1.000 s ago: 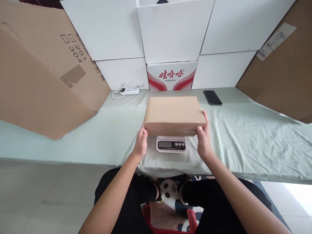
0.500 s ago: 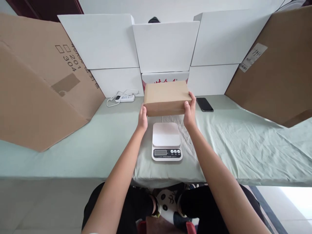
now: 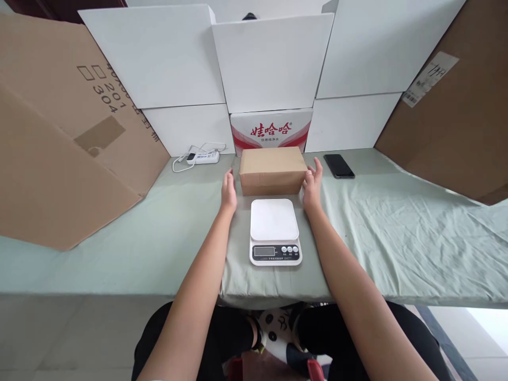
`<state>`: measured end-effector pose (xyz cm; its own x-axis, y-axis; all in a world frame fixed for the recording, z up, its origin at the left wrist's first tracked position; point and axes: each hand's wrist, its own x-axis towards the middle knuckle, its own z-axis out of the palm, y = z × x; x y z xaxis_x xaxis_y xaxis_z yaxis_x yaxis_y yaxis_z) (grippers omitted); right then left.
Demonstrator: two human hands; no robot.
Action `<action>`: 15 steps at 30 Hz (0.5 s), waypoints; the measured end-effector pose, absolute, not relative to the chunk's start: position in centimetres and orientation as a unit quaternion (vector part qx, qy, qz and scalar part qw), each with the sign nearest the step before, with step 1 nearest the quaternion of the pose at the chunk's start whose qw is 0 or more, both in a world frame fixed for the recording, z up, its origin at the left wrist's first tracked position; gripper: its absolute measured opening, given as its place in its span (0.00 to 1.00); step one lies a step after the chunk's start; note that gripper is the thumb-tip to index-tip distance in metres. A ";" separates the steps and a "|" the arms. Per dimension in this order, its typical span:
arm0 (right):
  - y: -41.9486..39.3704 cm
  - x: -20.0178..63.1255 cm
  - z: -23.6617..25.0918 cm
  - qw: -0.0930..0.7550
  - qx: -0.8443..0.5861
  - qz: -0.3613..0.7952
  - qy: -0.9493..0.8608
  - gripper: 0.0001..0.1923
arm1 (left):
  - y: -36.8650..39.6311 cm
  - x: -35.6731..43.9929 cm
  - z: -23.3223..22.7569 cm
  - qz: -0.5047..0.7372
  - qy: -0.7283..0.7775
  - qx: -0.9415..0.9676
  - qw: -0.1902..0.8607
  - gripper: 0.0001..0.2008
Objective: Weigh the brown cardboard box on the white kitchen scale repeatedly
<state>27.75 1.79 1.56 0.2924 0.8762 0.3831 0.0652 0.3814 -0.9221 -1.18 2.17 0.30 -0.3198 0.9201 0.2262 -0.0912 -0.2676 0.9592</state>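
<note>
A closed brown cardboard box (image 3: 273,172) rests on the green cloth, behind a white kitchen scale (image 3: 274,227). My left hand (image 3: 229,191) is beside the box's left end, apart from it, fingers stretched out and holding nothing. At the right end, my right hand (image 3: 312,186) has its fingers spread, close to the box's corner; whether a fingertip still touches it I cannot tell. Nothing lies on the scale's platform, and its display looks blank.
White boxes (image 3: 273,63) form a wall at the back, above a red-and-white printed carton (image 3: 271,129). A power strip (image 3: 203,157) with a white cable lies left, a black phone (image 3: 338,166) right. Large cardboard panels (image 3: 71,132) flank both sides of the green-covered table (image 3: 130,259).
The box has gone down from my two hands onto the table behind the scale. Both hands have let go and moved slightly outward. The camera view has shifted a little.
</note>
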 end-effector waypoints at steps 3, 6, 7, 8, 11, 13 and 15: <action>2.2 29.1 1.1 0.674 -0.480 0.317 -0.463 0.42 | 2.1 -1.8 1.1 0.683 0.485 0.389 0.383 0.36; 2.2 29.6 1.0 0.672 -0.482 0.327 -0.458 0.44 | 1.9 -1.7 1.2 0.680 0.485 0.385 0.393 0.34; 2.1 29.5 1.0 0.669 -0.481 0.332 -0.459 0.45 | 1.9 -1.5 1.1 0.678 0.482 0.391 0.393 0.34; 2.0 29.4 1.1 0.666 -0.480 0.338 -0.460 0.45 | 1.9 -1.4 1.0 0.676 0.479 0.398 0.393 0.33; 1.7 28.9 1.2 0.661 -0.476 0.350 -0.462 0.45 | 2.0 -1.0 0.6 0.672 0.473 0.409 0.398 0.33; 1.6 28.6 1.3 0.659 -0.474 0.360 -0.460 0.44 | 2.3 -1.0 0.3 0.667 0.472 0.410 0.405 0.32; 1.5 28.4 1.5 0.657 -0.472 0.371 -0.456 0.43 | 2.5 -1.0 0.2 0.662 0.469 0.414 0.414 0.33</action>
